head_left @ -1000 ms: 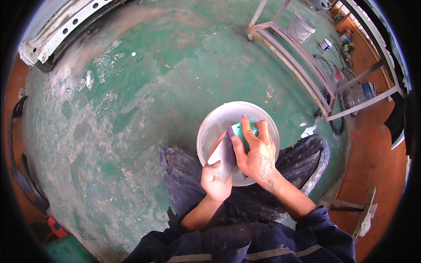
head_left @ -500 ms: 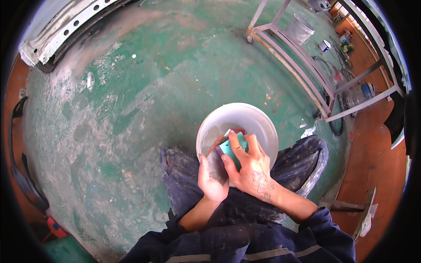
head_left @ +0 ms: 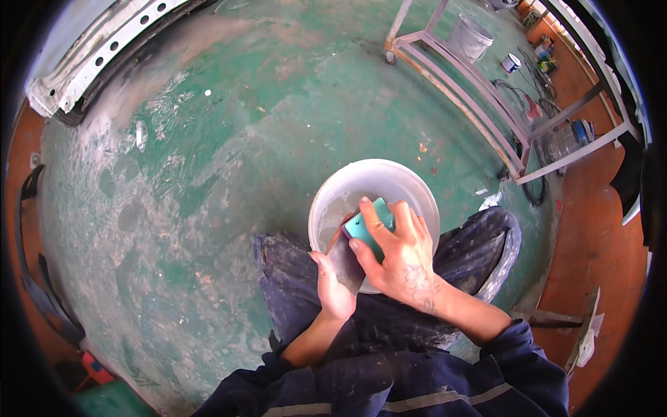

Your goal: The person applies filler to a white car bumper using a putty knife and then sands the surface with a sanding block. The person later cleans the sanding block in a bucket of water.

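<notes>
The right hand (head_left: 399, 254) has its fingers curled over a teal block (head_left: 368, 226) — gripping it inside the white bucket (head_left: 347, 187), at the near side. The left hand (head_left: 333, 288) clasps the bucket's near rim, fingers closed on it — bucket resting between the knees on the green floor (head_left: 229, 139).

Right hand (head_left: 399, 254) curled in a closed grip, left hand (head_left: 333, 288) cupped just beside it.
</notes>
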Demonstrator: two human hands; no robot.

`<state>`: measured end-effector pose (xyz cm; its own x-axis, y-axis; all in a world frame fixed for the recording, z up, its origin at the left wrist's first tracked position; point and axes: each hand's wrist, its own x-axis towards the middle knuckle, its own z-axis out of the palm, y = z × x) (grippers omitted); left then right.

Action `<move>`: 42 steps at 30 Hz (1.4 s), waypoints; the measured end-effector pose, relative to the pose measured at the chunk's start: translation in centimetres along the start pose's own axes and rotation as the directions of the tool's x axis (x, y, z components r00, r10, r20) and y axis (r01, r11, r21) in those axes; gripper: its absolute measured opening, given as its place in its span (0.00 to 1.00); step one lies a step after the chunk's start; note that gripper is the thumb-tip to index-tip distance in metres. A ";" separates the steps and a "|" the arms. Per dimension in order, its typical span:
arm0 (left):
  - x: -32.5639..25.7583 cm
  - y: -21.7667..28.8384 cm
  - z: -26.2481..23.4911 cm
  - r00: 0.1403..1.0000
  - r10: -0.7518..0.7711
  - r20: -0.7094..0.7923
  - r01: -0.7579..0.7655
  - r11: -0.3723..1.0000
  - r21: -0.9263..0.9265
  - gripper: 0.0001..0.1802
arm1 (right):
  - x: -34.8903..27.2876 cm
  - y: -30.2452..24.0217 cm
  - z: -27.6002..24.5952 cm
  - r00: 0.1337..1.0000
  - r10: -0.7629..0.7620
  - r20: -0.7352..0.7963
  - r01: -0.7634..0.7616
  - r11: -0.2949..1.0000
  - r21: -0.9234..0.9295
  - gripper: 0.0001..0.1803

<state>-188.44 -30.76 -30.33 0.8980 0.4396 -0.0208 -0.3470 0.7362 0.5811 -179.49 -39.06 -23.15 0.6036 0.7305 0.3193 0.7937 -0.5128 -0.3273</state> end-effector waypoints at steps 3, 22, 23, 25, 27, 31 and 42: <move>0.6 -0.5 -0.4 0.994 -0.072 -0.081 0.070 0.997 -0.027 0.52 | 1.2 1.5 0.9 0.987 0.160 0.008 -0.160 0.984 0.073 0.30; -0.8 -0.6 -1.6 0.987 -0.087 -0.134 0.106 0.984 0.145 0.54 | 0.8 -0.3 0.6 0.996 0.064 -0.055 -0.056 0.990 0.131 0.31; -0.7 -0.5 -1.4 0.987 -0.091 -0.131 0.106 0.988 0.112 0.54 | 1.9 1.0 1.1 0.984 0.165 -0.075 -0.153 0.978 0.139 0.32; -0.7 -0.4 -1.2 0.986 -0.107 -0.128 0.114 0.992 0.050 0.56 | 1.0 1.1 1.9 0.989 0.114 -0.091 -0.097 0.981 0.167 0.33; -0.4 1.0 -1.2 0.986 -0.107 -0.126 0.125 0.981 0.149 0.56 | -1.5 -1.5 1.0 0.998 0.000 -0.061 0.013 0.977 0.213 0.32; -0.8 -0.2 -1.3 0.953 -0.155 -0.259 0.156 0.988 -0.016 0.57 | 0.0 0.7 1.4 0.990 0.119 -0.072 -0.108 0.984 0.142 0.31; -0.3 0.7 -0.4 0.987 -0.050 -0.152 0.073 0.987 0.145 0.57 | -1.1 -1.0 -0.3 1.000 -0.028 0.002 0.027 0.991 0.134 0.32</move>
<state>-189.05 -30.17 -30.26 0.8625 0.4753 -0.1737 -0.2377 0.6835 0.6901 -180.95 -39.52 -22.89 0.5814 0.7454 0.3261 0.7924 -0.4276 -0.4350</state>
